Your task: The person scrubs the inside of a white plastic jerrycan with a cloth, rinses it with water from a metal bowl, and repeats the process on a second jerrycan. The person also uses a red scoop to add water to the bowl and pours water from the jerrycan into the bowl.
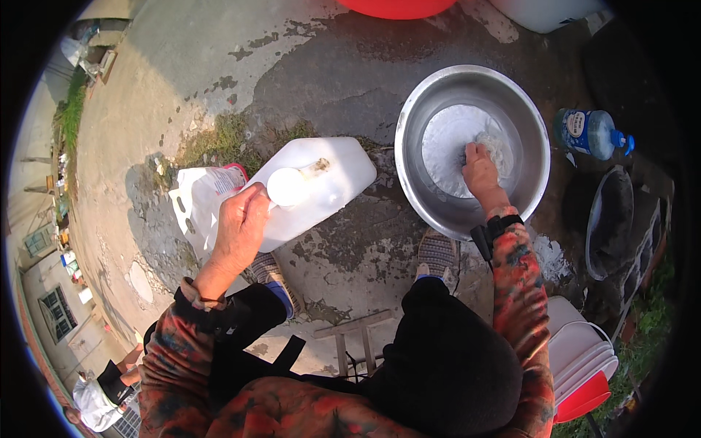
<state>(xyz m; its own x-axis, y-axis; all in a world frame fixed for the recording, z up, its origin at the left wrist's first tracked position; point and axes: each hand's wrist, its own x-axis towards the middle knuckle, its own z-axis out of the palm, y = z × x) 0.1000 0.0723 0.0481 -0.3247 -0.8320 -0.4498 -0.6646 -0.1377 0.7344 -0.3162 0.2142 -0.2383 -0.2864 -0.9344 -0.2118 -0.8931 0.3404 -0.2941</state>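
Note:
A large white translucent plastic jug (pixel 339 171) lies tilted in front of my left foot, a round bright white cap or disc on its near part. My left hand (pixel 241 219) is closed at its near end, beside that disc; the exact grip is partly hidden. To the right stands a round metal basin (pixel 409 131) with some water in it. Inside it, my right hand (pixel 480 175) is closed on a pale, crumpled scrubbing wad (pixel 499 150), low against the basin's bottom. A second white plastic container (pixel 193 204) stands behind my left hand.
A blue bottle with a pump top (pixel 600 135) lies right of the basin. Below it is a dark oval tub (pixel 612 223). Stacked pale buckets (pixel 580 350) stand near my right elbow. A red basin (pixel 398 6) shows at the top. Another person (pixel 106 394) is at lower left.

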